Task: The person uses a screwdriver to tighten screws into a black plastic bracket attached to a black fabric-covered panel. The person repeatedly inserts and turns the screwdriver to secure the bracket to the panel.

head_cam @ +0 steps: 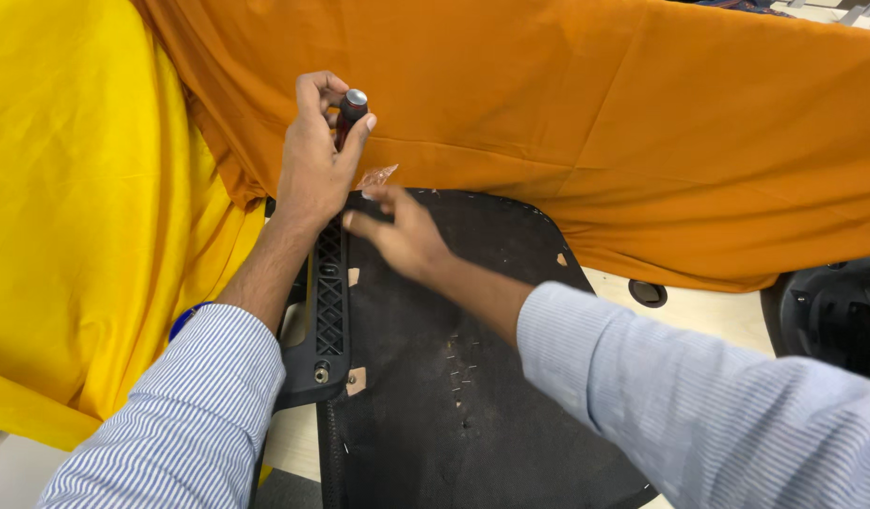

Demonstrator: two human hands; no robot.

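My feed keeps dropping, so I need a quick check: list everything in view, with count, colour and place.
Screwdriver: 1, dark red handle with silver cap, in left hand, top centre.
Chair seat underside: 1, black, centre bottom.
Plastic bracket: 1, black lattice, seat's left edge.
Orange cloth: 1, across top.
Yellow cloth: 1, left.
Chair part: 1, black, right edge.
Left hand: gripping screwdriver.
Right hand: open, on seat's top edge.

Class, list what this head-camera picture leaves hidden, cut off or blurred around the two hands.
- Tool tip: hidden behind the left hand, head view.
- Clear plastic scrap: small, partly covered by the right hand.
- Right hand's fingertips: motion-blurred.
- Black seat base: cut off by the bottom edge.
- Black object: cut off by the right edge.
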